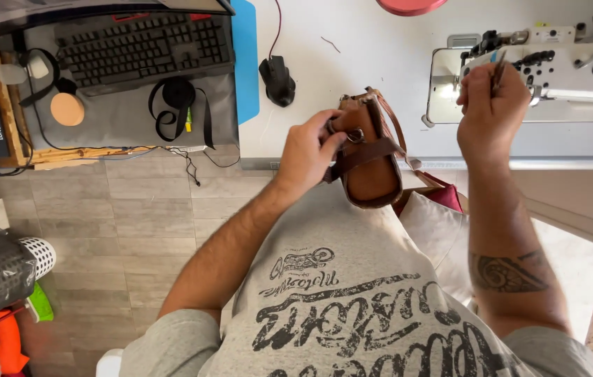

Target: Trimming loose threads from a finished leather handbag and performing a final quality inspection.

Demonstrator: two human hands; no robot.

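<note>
The left hand (308, 155) grips the top of a brown leather bag (370, 167), fingers curled over its upper edge beside a metal ring (356, 135). The bag stands upright at the near edge of the white worktop (359, 63), resting against the person's grey printed shirt (352, 300), with a dark brown strap (366, 150) crossing its front. A red piece of fabric (447, 195) shows just right of the bag, low down.

The right hand (492, 105) is raised to the right of the bag, well apart from it, and pinches a thin dark tool (497, 73) that points upward; what kind of tool cannot be told. This hand sits in front of a white sewing machine (576, 66) at the far right of the worktop.

A black mouse (277, 80) lies on the worktop, far and left of the bag, its cable running away to the far edge. Further left, a black keyboard (143, 49) rests on a grey mat (122, 119), near a coil of black webbing (174, 101) and a round tan disc (67, 109). A blue sheet (245, 63) lies between mat and mouse. Below is a grey tiled floor (136, 223).
</note>
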